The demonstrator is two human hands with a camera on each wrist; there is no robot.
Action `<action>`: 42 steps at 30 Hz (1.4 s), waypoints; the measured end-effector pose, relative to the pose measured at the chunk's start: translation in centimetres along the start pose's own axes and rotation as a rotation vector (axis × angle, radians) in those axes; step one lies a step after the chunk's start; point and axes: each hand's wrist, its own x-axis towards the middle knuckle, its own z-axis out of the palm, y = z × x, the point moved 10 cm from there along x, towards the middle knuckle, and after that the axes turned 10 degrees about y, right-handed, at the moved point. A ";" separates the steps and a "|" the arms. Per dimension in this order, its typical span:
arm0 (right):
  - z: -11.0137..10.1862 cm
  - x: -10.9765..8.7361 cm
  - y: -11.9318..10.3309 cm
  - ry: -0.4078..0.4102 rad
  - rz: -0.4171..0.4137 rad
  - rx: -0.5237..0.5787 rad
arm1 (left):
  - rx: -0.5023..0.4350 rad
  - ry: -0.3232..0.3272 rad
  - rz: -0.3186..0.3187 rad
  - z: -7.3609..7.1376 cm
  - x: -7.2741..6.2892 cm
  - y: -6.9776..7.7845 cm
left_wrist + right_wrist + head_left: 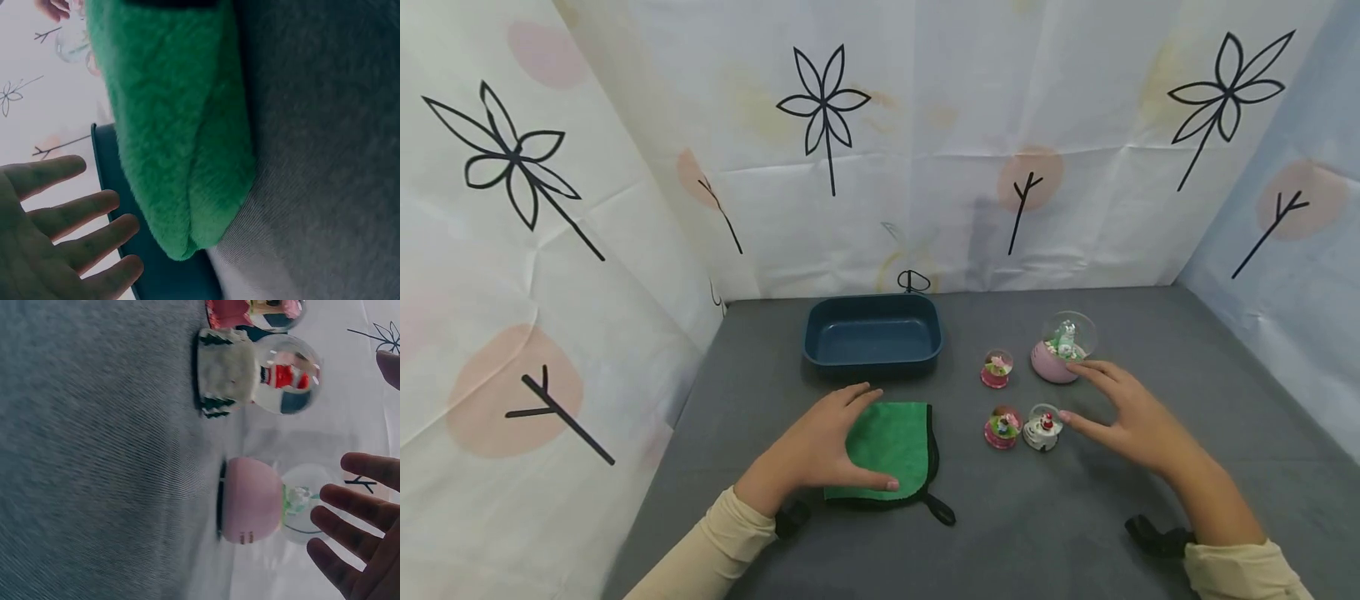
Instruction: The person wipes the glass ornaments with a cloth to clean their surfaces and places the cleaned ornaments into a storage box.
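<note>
My left hand (820, 446), fingers spread, hovers over the left part of a folded green cloth (895, 446) with black edging and a loop. In the left wrist view its straight fingers stand apart from the cloth (175, 125). My right hand (1138, 421) is also spread, with nothing in its grasp. Its thumb points at a small white snow globe (1042, 429) with a red figure inside, and its fingertips overlap a larger pink-based globe (1054, 364) in the head view. Two small globes with red-pink bases, one behind (996, 372) and one in front (1002, 431), stand to the left.
A dark blue rectangular tray (872, 367) sits at the back, behind the cloth. Grey fabric covers the table (1000, 533). White printed curtains (925, 125) enclose the back and both sides. Black straps (1157, 537) show by the wrists.
</note>
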 end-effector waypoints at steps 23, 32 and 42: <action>3.1 -1.2 0.4 -0.083 0.002 0.068 | 0.058 -0.068 0.039 2.3 0.2 0.6; 3.5 -1.2 0.6 -0.100 -0.004 0.089 | 0.105 -0.092 0.064 2.9 0.3 0.4; 4.2 -1.1 0.8 -0.146 0.007 0.092 | 0.144 -0.105 0.058 3.2 0.4 0.3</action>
